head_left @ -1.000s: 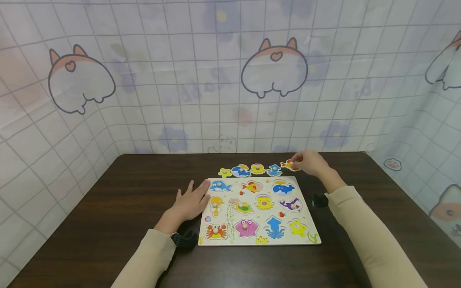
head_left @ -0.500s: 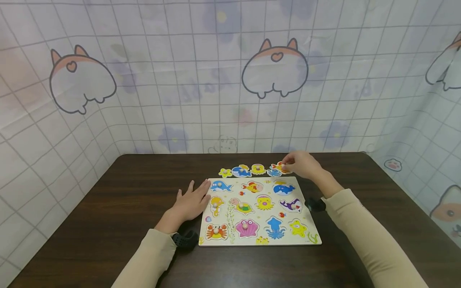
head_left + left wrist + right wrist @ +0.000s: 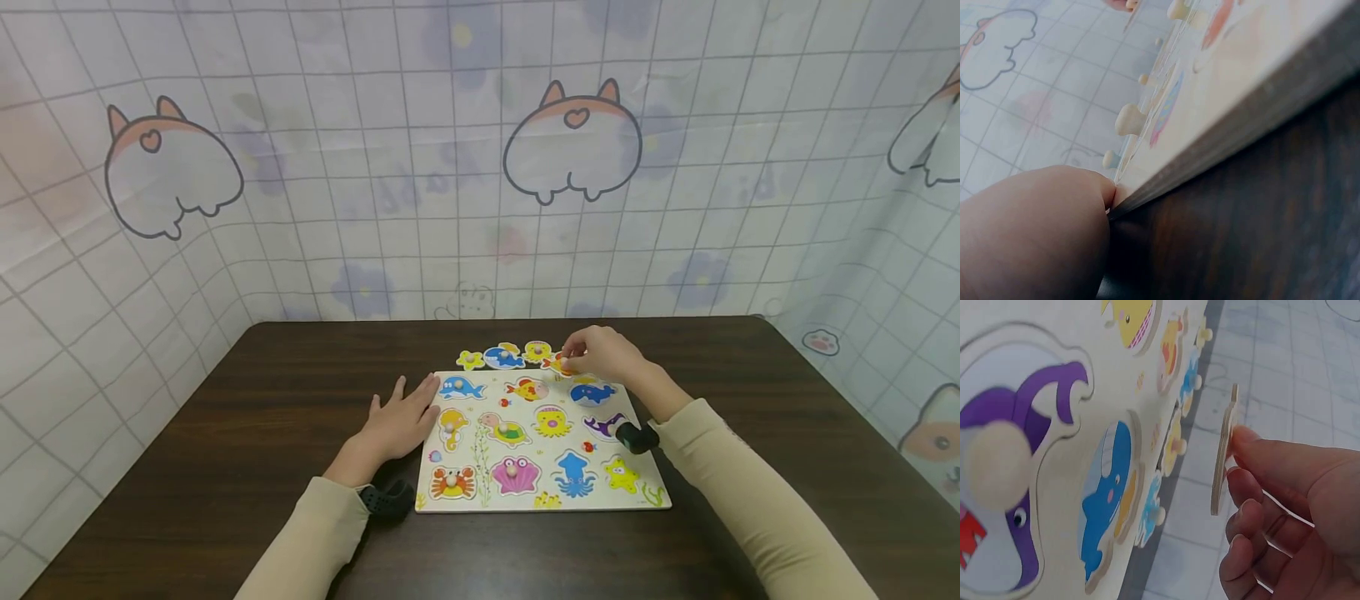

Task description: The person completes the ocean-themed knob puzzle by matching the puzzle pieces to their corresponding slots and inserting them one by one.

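My right hand (image 3: 603,354) pinches a red and yellow fish puzzle piece (image 3: 553,363) just above the board's far edge. In the right wrist view the fish piece stands edge-on, apart from the board, with my thumb and fingers behind it. The white wooden puzzle board (image 3: 540,454) lies flat on the table, with a printed fish recess (image 3: 527,389) near its far edge. My left hand (image 3: 397,425) lies with fingers spread, its fingertips touching the board's left edge.
Along the board's far edge lie loose knobbed pieces: a starfish (image 3: 470,360), a whale (image 3: 503,358), an octopus (image 3: 537,351) and a squid (image 3: 1149,512), which my hand hides in the head view. Several pieces, including a crab (image 3: 453,482), sit in the board.
My right hand has carried the fish piece leftward and nearer, from right of the loose row to over the squid and beside the octopus. My left hand has stayed in place.
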The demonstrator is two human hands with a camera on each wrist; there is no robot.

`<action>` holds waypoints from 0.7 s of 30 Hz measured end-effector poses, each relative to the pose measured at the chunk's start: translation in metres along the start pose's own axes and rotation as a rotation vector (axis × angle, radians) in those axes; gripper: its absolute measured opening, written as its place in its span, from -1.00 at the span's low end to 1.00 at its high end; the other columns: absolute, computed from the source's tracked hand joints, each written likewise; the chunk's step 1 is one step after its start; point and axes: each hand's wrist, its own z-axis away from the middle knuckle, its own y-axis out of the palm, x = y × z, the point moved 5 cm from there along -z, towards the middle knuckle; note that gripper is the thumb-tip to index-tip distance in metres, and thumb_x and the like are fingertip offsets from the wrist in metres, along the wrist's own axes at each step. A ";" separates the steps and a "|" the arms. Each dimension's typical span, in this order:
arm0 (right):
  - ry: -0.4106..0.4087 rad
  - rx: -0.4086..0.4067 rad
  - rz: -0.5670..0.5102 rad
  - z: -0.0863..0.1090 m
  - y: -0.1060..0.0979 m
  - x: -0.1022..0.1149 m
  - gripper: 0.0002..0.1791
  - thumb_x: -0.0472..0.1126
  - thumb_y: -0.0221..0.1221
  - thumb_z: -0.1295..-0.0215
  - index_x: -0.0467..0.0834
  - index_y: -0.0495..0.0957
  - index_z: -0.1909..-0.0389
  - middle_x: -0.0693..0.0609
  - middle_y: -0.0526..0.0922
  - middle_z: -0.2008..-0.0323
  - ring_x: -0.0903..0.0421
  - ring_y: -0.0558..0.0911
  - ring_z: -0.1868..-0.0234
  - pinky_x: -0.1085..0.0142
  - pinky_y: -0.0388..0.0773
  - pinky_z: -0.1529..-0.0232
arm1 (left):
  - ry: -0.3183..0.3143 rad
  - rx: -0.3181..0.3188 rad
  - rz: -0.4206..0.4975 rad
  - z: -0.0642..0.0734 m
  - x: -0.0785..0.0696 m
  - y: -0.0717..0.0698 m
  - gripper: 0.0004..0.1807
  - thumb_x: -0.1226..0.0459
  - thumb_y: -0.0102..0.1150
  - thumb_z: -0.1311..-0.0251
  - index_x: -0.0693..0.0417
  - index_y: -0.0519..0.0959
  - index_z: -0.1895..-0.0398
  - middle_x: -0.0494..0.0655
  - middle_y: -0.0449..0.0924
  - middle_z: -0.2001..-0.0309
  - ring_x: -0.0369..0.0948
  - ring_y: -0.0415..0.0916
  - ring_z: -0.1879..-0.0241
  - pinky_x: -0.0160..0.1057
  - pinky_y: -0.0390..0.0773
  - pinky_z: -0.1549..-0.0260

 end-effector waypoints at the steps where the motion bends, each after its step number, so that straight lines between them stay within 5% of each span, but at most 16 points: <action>1: -0.004 0.001 0.000 0.000 0.001 0.002 -0.83 -0.20 0.36 -0.36 -0.19 0.73 0.12 -0.03 0.65 0.29 -0.01 0.55 0.25 0.14 0.56 0.17 | 0.000 0.000 0.000 0.000 0.000 0.000 -0.30 0.01 -0.17 -0.61 -0.02 -0.03 -0.68 -0.04 -0.09 -0.65 0.23 -0.31 -0.59 0.51 -0.29 -0.36; 21: -0.025 0.054 -0.027 -0.011 0.021 0.030 -0.93 -0.22 0.39 -0.32 -0.12 0.72 0.24 0.03 0.63 0.34 0.05 0.54 0.29 0.22 0.54 0.23 | -0.004 -0.008 -0.005 -0.002 0.001 0.001 -0.30 0.00 -0.18 -0.61 -0.05 -0.02 -0.68 -0.07 -0.09 -0.65 0.22 -0.31 -0.60 0.50 -0.29 -0.36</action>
